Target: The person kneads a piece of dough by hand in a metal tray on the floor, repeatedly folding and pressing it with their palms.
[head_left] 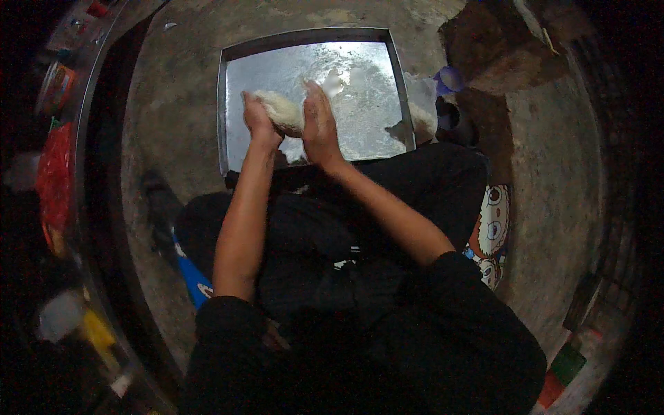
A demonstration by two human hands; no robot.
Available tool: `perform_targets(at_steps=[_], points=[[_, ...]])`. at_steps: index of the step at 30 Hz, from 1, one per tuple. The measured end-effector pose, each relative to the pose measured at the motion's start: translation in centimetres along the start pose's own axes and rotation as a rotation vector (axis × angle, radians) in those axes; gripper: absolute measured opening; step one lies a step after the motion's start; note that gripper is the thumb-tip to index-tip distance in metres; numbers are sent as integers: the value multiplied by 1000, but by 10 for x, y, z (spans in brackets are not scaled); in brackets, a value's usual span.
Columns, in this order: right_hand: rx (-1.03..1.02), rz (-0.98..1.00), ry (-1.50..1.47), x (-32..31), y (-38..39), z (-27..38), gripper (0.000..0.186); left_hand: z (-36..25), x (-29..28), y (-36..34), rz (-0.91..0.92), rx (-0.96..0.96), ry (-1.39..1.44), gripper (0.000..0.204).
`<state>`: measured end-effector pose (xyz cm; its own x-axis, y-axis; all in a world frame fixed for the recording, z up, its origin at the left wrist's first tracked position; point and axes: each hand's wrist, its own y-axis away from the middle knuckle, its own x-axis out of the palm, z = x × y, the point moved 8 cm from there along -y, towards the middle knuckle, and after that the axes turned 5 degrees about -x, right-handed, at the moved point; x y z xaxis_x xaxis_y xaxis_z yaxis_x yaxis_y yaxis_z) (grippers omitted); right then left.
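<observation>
Left hand (258,116) and right hand (319,123) press a pale dough (282,111) between them, fingers closed against its sides. The dough is held just above a floured metal tray (235,83) on the floor (173,104), before the person's knees.

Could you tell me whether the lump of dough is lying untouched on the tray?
No, the dough is pressed between the left hand and right hand above the metal tray.

One lump of white dough (282,111), pressed between two hands: left hand (257,117), right hand (319,124). One square metal tray (373,90). One cartoon-printed cushion (491,232).
</observation>
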<state>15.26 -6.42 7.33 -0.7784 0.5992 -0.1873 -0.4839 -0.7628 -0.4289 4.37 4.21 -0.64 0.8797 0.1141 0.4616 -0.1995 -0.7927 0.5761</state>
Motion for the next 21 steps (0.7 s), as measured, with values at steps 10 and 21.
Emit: perform_targets(at_steps=[10,21], points=[[497,-162,13,-45,-26,-73,81,10,42,44,-108,663,-719,65],[-380,408,858,8,-11,-39,30,-3,27,18,-71,409,-1230,75]])
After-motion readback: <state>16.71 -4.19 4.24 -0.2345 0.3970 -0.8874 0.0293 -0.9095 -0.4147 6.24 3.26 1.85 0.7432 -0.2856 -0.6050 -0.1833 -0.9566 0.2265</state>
